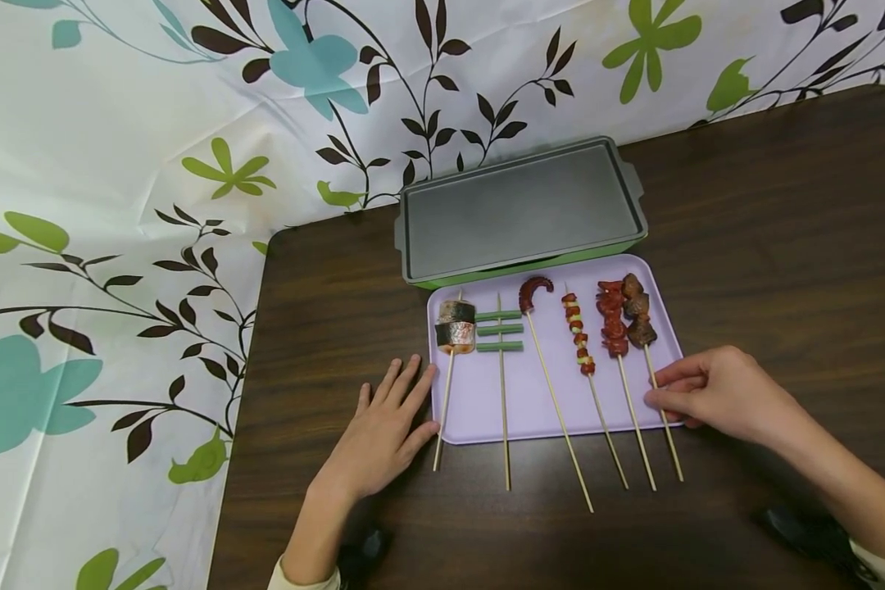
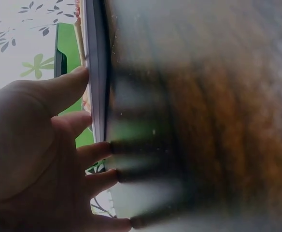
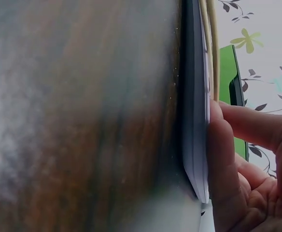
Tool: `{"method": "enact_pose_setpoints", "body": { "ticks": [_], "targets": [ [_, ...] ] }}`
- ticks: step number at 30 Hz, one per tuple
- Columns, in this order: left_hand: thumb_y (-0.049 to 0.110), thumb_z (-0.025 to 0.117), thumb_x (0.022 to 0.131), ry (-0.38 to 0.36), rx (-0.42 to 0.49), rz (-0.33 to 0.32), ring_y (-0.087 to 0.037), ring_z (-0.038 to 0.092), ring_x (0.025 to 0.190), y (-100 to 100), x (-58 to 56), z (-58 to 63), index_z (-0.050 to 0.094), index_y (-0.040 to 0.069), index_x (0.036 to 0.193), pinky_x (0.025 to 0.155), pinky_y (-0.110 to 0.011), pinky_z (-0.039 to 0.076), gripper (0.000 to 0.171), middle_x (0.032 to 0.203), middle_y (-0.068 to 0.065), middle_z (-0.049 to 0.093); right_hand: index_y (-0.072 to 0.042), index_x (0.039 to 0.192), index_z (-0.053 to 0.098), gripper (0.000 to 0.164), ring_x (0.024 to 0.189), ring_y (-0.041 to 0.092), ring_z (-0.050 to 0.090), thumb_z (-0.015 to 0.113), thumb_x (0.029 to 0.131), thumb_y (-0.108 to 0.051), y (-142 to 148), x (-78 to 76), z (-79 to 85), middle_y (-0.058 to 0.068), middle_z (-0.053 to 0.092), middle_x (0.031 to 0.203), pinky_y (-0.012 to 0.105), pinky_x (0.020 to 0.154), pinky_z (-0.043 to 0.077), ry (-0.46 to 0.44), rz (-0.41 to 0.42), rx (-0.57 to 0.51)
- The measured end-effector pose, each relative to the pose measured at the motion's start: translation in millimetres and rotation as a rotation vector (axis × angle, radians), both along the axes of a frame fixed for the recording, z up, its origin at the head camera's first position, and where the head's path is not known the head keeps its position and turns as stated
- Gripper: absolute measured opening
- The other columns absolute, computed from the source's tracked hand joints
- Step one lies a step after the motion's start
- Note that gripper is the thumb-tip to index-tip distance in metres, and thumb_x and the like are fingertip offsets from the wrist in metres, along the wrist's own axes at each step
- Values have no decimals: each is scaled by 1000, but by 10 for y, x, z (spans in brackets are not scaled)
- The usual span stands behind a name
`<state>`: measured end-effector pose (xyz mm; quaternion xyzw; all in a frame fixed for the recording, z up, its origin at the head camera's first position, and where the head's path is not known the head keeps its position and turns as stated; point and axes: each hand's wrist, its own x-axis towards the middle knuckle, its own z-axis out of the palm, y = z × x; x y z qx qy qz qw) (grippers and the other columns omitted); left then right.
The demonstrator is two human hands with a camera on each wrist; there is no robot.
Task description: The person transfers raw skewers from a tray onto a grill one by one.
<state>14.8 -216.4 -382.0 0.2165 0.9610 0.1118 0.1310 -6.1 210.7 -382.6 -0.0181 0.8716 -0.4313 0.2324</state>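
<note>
A lilac tray (image 1: pixel 531 410) carries several skewers side by side. From left they are a seaweed-wrapped piece (image 1: pixel 455 334), green stalks (image 1: pixel 500 329), a curled red tentacle (image 1: pixel 533 292), small red and yellow bits (image 1: pixel 578 336), red meat (image 1: pixel 614 319) and browned meat chunks (image 1: pixel 638 311). My left hand (image 1: pixel 383 434) rests with spread fingers at the tray's left edge, thumb close to the first stick. At the right edge, my right hand (image 1: pixel 715 393) pinches the stick of the browned meat skewer between thumb and fingertips; the right wrist view shows its fingers (image 3: pixel 223 159) beside the tray rim.
Directly behind the tray stands a grill box with a flat grey plate (image 1: pixel 524 209) and green sides. Stick ends overhang the tray's front edge. The dark wooden table (image 1: pixel 782 246) meets a white leaf-patterned cloth (image 1: pixel 192 123) at the back and left.
</note>
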Motion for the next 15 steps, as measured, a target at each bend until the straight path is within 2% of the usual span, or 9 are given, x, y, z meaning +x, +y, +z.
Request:
{"method": "enact_pose_setpoints", "body": {
  "ticks": [7,11,15],
  "targets": [
    [52,42,102,15,32,-1,-31,7,149,1,-10,-10,15,26,159,105,-73,16,68,164,-5,10,13,107,68,38,65,14,69,76,88,-19,71,-13,7,8,73,79,30,57,56,-62,-23,-115],
    [52,40,102,-3,30,7,-29,4,150,-2,-8,-12,12,28,159,106,-72,15,68,164,-3,8,14,108,66,38,68,15,70,75,88,-17,119,8,34,11,73,82,32,59,57,-89,-30,-157],
    [51,39,103,-24,30,11,-28,2,150,-4,0,-7,10,29,159,107,-71,13,67,165,-2,6,15,108,66,38,68,16,70,75,88,-16,174,70,58,11,73,84,32,59,57,-78,-30,-147]
  ]
}}
